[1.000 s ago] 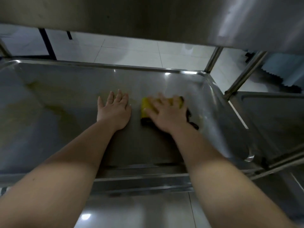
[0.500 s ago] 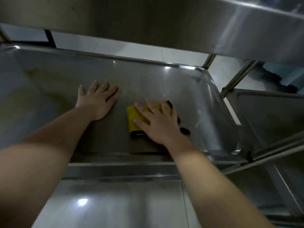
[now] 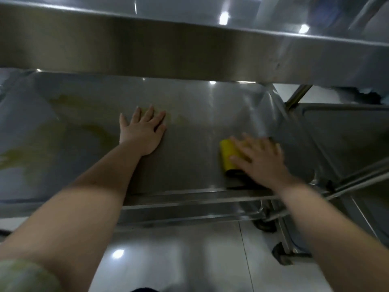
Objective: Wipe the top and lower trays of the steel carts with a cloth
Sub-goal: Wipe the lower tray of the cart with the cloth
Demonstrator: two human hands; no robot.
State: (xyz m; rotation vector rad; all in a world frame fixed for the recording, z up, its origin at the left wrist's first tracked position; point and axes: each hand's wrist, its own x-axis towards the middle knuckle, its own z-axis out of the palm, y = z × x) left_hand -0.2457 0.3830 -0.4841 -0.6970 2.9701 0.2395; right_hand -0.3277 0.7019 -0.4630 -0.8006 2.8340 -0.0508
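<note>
- Head view: the left hand (image 3: pixel 143 133) lies flat on the floor of the lower tray (image 3: pixel 200 114), fingers straight and slightly spread, holding nothing.
- The right hand (image 3: pixel 261 163), blurred, presses down on the yellow cloth (image 3: pixel 228 154) with its fingers extended rather than curled. The cloth lies on the tray floor near the front right corner, well apart from the left hand.
- The top tray (image 3: pixel 147 47) overhangs both hands.
- A second cart (image 3: pixel 341 127) stands just beside, on the right.
</note>
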